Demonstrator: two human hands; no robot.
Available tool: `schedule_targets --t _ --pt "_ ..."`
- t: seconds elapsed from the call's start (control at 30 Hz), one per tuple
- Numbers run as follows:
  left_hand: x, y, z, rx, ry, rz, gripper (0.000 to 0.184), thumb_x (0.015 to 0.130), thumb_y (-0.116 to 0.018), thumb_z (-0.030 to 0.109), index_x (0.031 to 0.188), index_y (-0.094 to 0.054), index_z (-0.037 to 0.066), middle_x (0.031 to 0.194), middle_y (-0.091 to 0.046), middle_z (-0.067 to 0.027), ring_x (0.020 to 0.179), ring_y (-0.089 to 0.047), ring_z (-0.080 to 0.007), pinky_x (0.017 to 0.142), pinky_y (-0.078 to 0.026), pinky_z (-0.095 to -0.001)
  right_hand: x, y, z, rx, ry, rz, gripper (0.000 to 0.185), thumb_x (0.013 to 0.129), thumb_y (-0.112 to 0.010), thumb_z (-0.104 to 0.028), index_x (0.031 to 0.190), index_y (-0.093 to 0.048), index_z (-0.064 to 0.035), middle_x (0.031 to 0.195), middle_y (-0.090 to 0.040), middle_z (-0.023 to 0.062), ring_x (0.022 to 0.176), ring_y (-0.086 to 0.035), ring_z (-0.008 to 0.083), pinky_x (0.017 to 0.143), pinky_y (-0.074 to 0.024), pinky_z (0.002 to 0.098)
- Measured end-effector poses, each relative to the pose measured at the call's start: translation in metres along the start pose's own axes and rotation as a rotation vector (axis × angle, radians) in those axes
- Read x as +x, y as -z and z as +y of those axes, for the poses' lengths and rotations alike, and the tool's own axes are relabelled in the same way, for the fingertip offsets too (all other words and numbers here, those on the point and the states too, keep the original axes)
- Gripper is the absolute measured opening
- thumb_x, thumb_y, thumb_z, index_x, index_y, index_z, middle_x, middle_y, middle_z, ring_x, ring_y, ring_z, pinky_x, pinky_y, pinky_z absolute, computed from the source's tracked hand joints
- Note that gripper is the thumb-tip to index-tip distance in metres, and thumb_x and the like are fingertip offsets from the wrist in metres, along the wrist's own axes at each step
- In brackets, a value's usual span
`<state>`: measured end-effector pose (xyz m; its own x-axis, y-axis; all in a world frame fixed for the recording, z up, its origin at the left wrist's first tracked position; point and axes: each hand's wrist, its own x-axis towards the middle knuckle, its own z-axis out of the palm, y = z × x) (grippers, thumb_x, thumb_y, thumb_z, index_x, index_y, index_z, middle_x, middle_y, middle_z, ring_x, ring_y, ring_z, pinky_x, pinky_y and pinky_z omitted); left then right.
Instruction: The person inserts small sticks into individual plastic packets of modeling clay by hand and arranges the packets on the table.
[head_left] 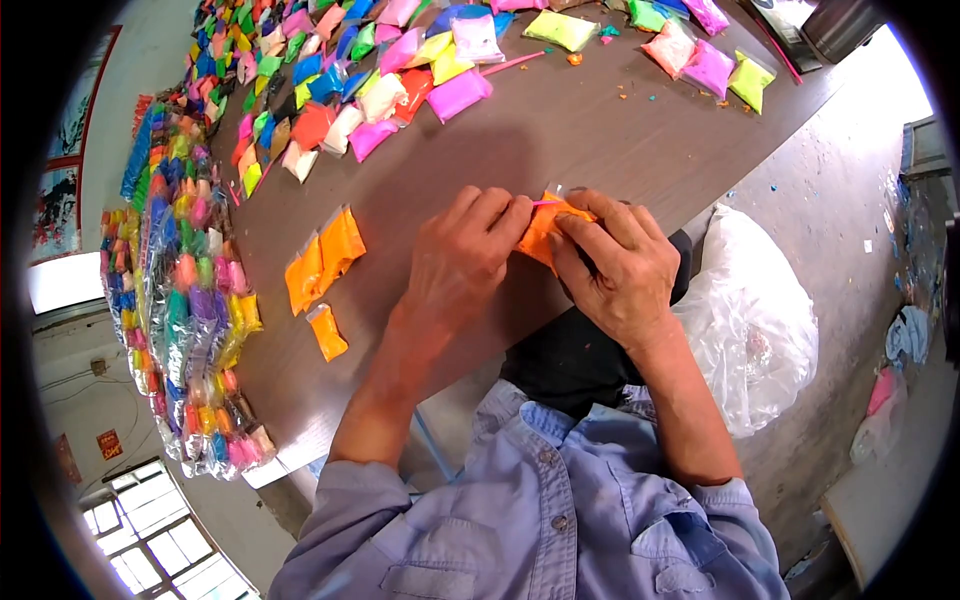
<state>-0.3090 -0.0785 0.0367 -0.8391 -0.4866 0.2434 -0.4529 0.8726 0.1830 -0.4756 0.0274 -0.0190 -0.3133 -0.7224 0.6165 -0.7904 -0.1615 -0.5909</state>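
Near the table's front edge, my right hand (615, 260) grips an orange packet (540, 240) from its right side, thumb and fingers pressed on it. My left hand (470, 245) is closed at the packet's upper left, its fingertips pinching the end of a thin pink stick (546, 203) that lies across the packet's top. Left of my left hand, two larger orange packets (325, 258) lie touching on the brown table, with a smaller orange packet (327, 332) just below them.
Many coloured packets (460, 92) cover the table's (620, 150) far side. Clear bags of coloured packets (190, 300) stand along the left edge. A white plastic bag (750, 320) is at the right, below the table. A dark cylinder (843, 28) stands at the far right corner.
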Motion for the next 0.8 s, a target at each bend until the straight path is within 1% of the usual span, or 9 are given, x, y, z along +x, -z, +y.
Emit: schedule_targets --t 0.17,0.27,0.4,0.5,0.57,0.67,0.7,0.77,0.8 --pt "-0.001 0.003 -0.005 -0.009 0.065 0.097 0.035 0.085 -0.073 -0.007 0.118 -0.074 0.005 0.104 -0.071 -0.0089 0.093 -0.07 -0.0299 0.076 -0.059 -0.0402 -0.001 0.0 0.001 -0.003 -0.005 -0.013 0.018 0.081 -0.083 -0.013 0.098 -0.076 -0.0133 0.113 -0.074 0.0027 0.088 -0.071 0.0241 0.072 -0.0588 0.0338" --pt "0.0 0.014 0.01 -0.058 0.023 0.009 0.03 0.087 -0.073 -0.006 0.116 -0.074 0.005 0.102 -0.071 -0.0093 0.093 -0.07 -0.0307 0.076 -0.059 -0.0404 -0.002 0.0 0.002 0.002 -0.001 -0.01 0.018 0.081 -0.083 -0.014 0.098 -0.076 -0.0135 0.114 -0.074 0.0024 0.088 -0.071 0.0239 0.072 -0.0587 0.034" --pt "0.003 0.006 0.01 -0.072 0.045 -0.012 0.027 0.089 -0.073 -0.005 0.114 -0.074 0.004 0.102 -0.071 -0.0104 0.093 -0.07 -0.0319 0.076 -0.059 -0.0411 -0.002 0.001 0.002 -0.002 0.0 -0.008 0.018 0.081 -0.083 -0.014 0.098 -0.076 -0.0137 0.113 -0.074 0.0019 0.088 -0.071 0.0236 0.072 -0.0587 0.034" --pt "0.006 -0.004 -0.01 -0.065 0.082 0.045 0.026 0.09 -0.074 -0.005 0.114 -0.073 0.003 0.102 -0.072 -0.0122 0.094 -0.071 -0.033 0.077 -0.059 -0.0418 -0.001 0.002 0.002 0.001 0.003 -0.018 0.018 0.081 -0.083 -0.013 0.098 -0.076 -0.0137 0.112 -0.074 0.0018 0.088 -0.071 0.0235 0.072 -0.0585 0.0341" --pt "0.005 -0.005 -0.015 -0.105 0.067 0.148 0.024 0.091 -0.074 -0.005 0.113 -0.073 0.003 0.102 -0.072 -0.0139 0.093 -0.072 -0.0347 0.076 -0.059 -0.0421 -0.002 0.002 0.002 0.007 -0.003 -0.023 0.018 0.081 -0.083 -0.013 0.097 -0.076 -0.0135 0.111 -0.074 0.0019 0.088 -0.071 0.0234 0.072 -0.0583 0.0339" --pt "0.003 0.006 0.0 -0.173 0.088 0.082 0.022 0.092 -0.073 -0.005 0.112 -0.073 0.003 0.102 -0.071 -0.0148 0.091 -0.072 -0.0357 0.076 -0.059 -0.0415 -0.001 0.0 0.002 0.015 -0.003 -0.005 0.018 0.081 -0.083 -0.013 0.097 -0.076 -0.0132 0.111 -0.074 0.0019 0.088 -0.07 0.0235 0.072 -0.0584 0.0339" --pt "0.001 0.003 0.002 -0.173 0.09 0.08 0.022 0.092 -0.073 -0.005 0.112 -0.073 0.003 0.102 -0.071 -0.0148 0.091 -0.072 -0.0357 0.076 -0.059 -0.0415 -0.001 0.0 0.002 0.017 -0.003 -0.006 0.018 0.081 -0.083 -0.013 0.097 -0.076 -0.0132 0.111 -0.074 0.0019 0.088 -0.07 0.0235 0.072 -0.0584 0.0339" --pt "-0.005 -0.007 0.002 -0.188 0.067 0.111 0.02 0.092 -0.072 0.0 0.111 -0.072 0.006 0.098 -0.069 -0.0094 0.091 -0.071 -0.0326 0.074 -0.058 -0.0423 -0.001 0.0 0.003 0.017 -0.002 0.006 0.017 0.081 -0.084 -0.013 0.097 -0.076 -0.0129 0.11 -0.074 0.0017 0.087 -0.07 0.0236 0.072 -0.0586 0.0338" --pt "-0.005 -0.01 -0.003 -0.188 0.068 0.112 0.02 0.092 -0.072 0.0 0.111 -0.072 0.006 0.098 -0.069 -0.0094 0.091 -0.071 -0.0326 0.074 -0.058 -0.0423 -0.001 0.0 0.003 0.018 -0.001 0.005 0.017 0.081 -0.084 -0.013 0.097 -0.076 -0.0129 0.11 -0.074 0.0017 0.087 -0.07 0.0236 0.072 -0.0586 0.0338"
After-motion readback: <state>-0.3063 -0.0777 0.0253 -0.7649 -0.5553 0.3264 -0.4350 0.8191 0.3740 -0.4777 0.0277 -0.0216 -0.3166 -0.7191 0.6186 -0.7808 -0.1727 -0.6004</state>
